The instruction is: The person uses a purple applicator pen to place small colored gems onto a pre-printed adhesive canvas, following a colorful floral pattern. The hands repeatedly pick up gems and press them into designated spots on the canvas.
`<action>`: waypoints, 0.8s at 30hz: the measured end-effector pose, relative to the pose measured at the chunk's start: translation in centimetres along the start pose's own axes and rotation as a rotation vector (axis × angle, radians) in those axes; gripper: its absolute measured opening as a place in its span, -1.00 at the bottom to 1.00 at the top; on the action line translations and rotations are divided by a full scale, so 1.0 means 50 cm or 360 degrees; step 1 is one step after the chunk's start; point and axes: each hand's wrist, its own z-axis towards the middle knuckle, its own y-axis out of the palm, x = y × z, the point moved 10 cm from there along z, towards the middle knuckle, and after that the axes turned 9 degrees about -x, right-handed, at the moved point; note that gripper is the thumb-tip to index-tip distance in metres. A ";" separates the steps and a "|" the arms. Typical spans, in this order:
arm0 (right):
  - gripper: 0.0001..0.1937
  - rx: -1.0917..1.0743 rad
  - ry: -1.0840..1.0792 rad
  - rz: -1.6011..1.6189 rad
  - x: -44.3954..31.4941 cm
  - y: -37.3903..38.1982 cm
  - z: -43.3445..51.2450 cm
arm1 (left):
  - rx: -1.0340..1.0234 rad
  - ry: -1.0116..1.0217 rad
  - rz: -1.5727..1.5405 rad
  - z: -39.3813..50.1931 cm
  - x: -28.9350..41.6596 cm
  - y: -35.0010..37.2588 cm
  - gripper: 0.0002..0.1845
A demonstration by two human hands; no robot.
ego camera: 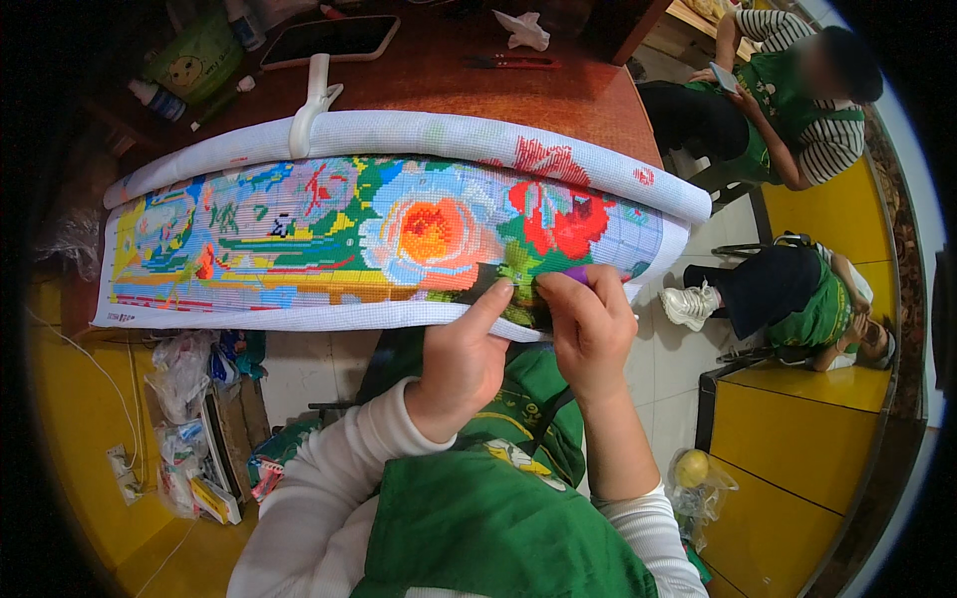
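A long cross-stitch canvas (pixel 419 232) with stitched flowers lies across the table's near edge, its far side rolled up. A white plastic clip (pixel 303 127) sits over the roll. My left hand (pixel 467 359) holds the canvas's near edge, thumb on top and fingers hidden beneath. My right hand (pixel 594 321) is just right of it, thumb and forefinger pinched together over dark green stitching. A needle seems to show between the hands, too small to be sure of. Something purple (pixel 577 274) is around a finger of my right hand.
Thread snips (pixel 523 63), a crumpled tissue (pixel 523 31), a smartphone (pixel 333 41), a green container (pixel 196 60) and small bottles stand or lie at the table's back. Two people in green aprons sit to the right. Plastic bags (pixel 183 381) hang below left.
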 end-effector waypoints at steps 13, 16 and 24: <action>-0.73 0.0001 0.0189 -0.0099 -0.018 0.014 -0.030 | -0.0048 0.0202 0.0047 0.003 0.014 -0.008 -0.60; -0.77 -0.0065 0.0228 0.0107 -0.019 0.019 -0.029 | -0.0031 0.0180 -0.0009 0.006 0.003 -0.028 -0.59; -0.71 -0.0348 -0.0396 -0.0356 -0.126 0.017 0.004 | -0.0121 0.0133 0.0028 0.005 -0.008 -0.040 -0.60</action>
